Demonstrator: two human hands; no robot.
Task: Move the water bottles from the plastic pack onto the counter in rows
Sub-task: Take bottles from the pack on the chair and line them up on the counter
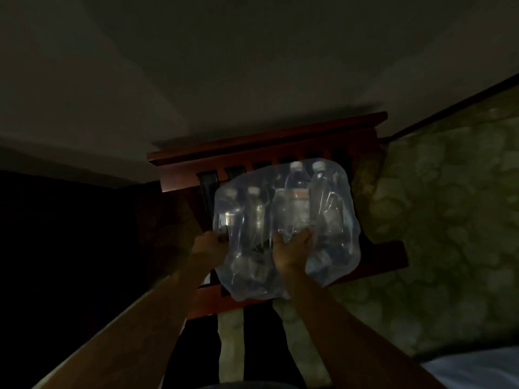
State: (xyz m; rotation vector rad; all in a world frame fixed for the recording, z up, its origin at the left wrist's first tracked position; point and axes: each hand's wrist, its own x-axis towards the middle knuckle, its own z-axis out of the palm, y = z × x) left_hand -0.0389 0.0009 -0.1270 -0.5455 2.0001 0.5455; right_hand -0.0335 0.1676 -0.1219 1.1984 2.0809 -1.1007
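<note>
Hands first: your left hand (211, 246) grips left edge of plastic pack (286, 228); your right hand (292, 248) clutches wrap at front middle. Pack lies on reddish wooden slatted rack (264, 141), dim room, pale wall behind, green patterned carpet (438, 220) right. Water bottles (296, 192) inside, caps pointing away.
</note>
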